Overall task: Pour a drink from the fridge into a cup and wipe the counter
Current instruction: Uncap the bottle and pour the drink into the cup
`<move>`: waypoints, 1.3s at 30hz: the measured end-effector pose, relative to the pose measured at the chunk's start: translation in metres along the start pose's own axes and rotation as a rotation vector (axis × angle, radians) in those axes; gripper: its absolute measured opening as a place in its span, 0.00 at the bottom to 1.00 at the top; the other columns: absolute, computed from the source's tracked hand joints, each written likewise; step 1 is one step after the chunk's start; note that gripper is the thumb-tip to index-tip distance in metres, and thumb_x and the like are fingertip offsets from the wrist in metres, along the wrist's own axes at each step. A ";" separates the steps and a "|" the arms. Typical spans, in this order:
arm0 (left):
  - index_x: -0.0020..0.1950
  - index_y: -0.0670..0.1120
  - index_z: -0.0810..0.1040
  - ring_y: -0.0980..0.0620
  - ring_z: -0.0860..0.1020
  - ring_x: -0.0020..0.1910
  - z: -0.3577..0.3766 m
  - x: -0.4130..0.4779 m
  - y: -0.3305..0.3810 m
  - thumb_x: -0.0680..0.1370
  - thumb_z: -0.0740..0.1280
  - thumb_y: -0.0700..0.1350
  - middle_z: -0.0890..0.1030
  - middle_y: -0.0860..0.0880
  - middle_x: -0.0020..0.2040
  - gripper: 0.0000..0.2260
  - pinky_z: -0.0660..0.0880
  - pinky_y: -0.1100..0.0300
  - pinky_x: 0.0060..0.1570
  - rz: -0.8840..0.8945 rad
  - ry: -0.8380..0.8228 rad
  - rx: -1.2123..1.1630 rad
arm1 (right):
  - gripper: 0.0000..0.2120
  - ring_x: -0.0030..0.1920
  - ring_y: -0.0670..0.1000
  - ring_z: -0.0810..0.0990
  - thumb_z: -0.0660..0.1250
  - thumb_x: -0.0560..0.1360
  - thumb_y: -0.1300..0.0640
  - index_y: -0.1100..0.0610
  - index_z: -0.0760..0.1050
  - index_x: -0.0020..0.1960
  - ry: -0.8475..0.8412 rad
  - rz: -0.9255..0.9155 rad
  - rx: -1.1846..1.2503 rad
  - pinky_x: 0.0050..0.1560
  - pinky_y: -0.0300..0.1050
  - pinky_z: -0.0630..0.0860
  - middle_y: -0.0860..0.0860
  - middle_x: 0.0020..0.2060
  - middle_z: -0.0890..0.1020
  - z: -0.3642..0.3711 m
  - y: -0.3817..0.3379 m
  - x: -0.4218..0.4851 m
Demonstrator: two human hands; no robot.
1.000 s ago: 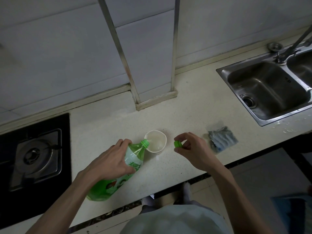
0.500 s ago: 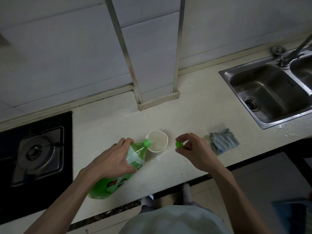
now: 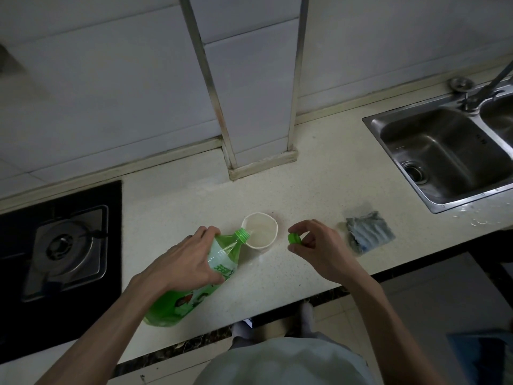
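Table (image 3: pixel 319 173): pale, speckled surface between hob and sink; no spill can be made out at this light, and wiping has not begun. Bottle (image 3: pixel 194 284): green, uncapped, tilted steeply with its mouth at the cup rim. Left hand (image 3: pixel 183 262): grip wrapped around the bottle's upper body. Right hand (image 3: pixel 319 248): grip pinching the cap at the fingertips, just right of the cup. Cloth (image 3: pixel 369 232): grey, lying flat on the table right of that hand, untouched. Cup (image 3: pixel 261 230): white, upright; fill level cannot be told. Cap (image 3: pixel 294 238): green, off the bottle.

Judgement: pouring in hand; recapping, returning the bottle and wiping remain.
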State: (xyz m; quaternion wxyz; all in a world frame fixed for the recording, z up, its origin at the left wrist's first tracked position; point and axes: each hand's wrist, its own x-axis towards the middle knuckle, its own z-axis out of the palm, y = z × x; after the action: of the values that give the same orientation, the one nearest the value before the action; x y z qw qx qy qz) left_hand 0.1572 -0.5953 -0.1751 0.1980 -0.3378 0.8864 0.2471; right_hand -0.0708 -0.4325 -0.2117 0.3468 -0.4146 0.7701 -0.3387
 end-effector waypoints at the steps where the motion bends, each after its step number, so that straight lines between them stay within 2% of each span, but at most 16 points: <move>1: 0.67 0.55 0.59 0.56 0.72 0.48 0.000 0.000 0.000 0.68 0.71 0.60 0.66 0.56 0.58 0.34 0.76 0.58 0.43 0.000 0.000 0.000 | 0.12 0.36 0.39 0.78 0.72 0.74 0.56 0.51 0.78 0.56 -0.001 -0.001 -0.005 0.36 0.28 0.72 0.42 0.45 0.77 0.000 0.000 0.000; 7: 0.67 0.54 0.59 0.57 0.72 0.48 0.000 -0.002 -0.001 0.67 0.71 0.60 0.66 0.56 0.57 0.34 0.77 0.56 0.44 -0.002 -0.008 -0.001 | 0.12 0.37 0.40 0.79 0.73 0.74 0.56 0.51 0.77 0.56 -0.006 -0.002 -0.017 0.36 0.28 0.73 0.44 0.47 0.78 0.001 0.002 -0.001; 21: 0.68 0.54 0.59 0.56 0.72 0.49 -0.001 -0.006 0.000 0.68 0.72 0.60 0.67 0.55 0.59 0.34 0.77 0.57 0.44 -0.011 -0.008 -0.003 | 0.12 0.36 0.41 0.78 0.73 0.74 0.56 0.52 0.77 0.57 -0.016 -0.002 -0.012 0.36 0.28 0.73 0.42 0.43 0.77 0.004 0.002 -0.003; 27: 0.68 0.53 0.59 0.55 0.73 0.49 -0.001 -0.007 -0.002 0.67 0.72 0.60 0.67 0.54 0.59 0.35 0.78 0.55 0.46 -0.024 -0.011 0.001 | 0.12 0.38 0.42 0.79 0.73 0.73 0.56 0.51 0.78 0.56 -0.012 -0.005 0.000 0.36 0.30 0.73 0.44 0.48 0.79 0.004 0.006 -0.002; 39: 0.69 0.53 0.58 0.56 0.72 0.49 -0.002 -0.007 0.000 0.68 0.72 0.60 0.67 0.54 0.59 0.36 0.76 0.58 0.45 -0.015 -0.002 0.003 | 0.12 0.39 0.43 0.79 0.73 0.73 0.55 0.50 0.78 0.55 -0.007 -0.001 -0.015 0.37 0.30 0.74 0.43 0.46 0.78 0.003 0.007 -0.002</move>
State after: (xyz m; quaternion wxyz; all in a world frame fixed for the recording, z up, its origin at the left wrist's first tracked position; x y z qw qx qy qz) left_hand 0.1613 -0.5927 -0.1702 0.2013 -0.3439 0.8840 0.2445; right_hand -0.0700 -0.4284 -0.2189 0.3463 -0.4189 0.7711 -0.3317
